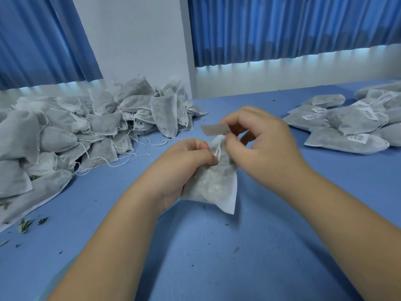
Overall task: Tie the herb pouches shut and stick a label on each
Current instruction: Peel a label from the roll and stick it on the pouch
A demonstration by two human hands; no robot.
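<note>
A white fabric herb pouch hangs just above the blue table at the centre. My left hand grips its gathered neck from the left, fingers curled round it. My right hand sits above and to the right of the neck. It pinches a small grey label strip, which sticks out to the left. The pouch's white drawstring shows between the two hands.
A big heap of unlabelled pouches with loose strings fills the left side of the table. Several labelled pouches lie flat at the right. Herb crumbs dot the table. Blue curtains hang behind.
</note>
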